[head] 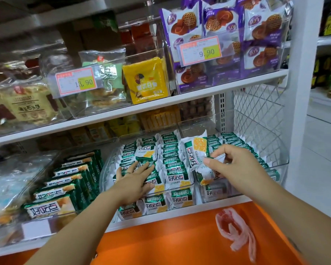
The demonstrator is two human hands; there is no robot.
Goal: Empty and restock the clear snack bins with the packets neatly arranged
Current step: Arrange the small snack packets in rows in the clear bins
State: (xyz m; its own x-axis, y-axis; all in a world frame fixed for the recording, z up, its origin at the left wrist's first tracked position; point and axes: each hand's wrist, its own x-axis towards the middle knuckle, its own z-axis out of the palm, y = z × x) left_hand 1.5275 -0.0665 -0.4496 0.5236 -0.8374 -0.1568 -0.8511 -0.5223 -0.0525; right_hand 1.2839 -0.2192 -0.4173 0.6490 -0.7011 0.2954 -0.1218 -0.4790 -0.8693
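The two clear snack bins sit side by side on the lower shelf (pixel 180 212), in the middle and right of the frame. The middle bin (pixel 107 163) is full of small green and white cracker packets (pixel 170 156) that stand in rows. The right bin (pixel 281 165) has rows at its back, but its front looks messy. The left hand (pixel 136 178) is open and lies flat on the packets in the middle bin, with straight fingers. The right hand (pixel 237 166) pinches the edge of one packet (pixel 196 150) with its thumb and fingers and holds it up between the two bins. Another packet (pixel 206 174) lies just under that hand, and I cannot tell if the hand holds it too. I think the job is nearly at its end, with only a few packets left to put in. The held packet hangs by a thin edge, so it could slip and land flat on the rows. If it is pushed into a tight row, it could tip the packets next to it. If the flat hand presses too hard, the crackers inside might break. A packet could also fall onto the orange surface (pixel 161 245) at the bottom of the frame, where a pink plastic bag (pixel 235 231) lies.
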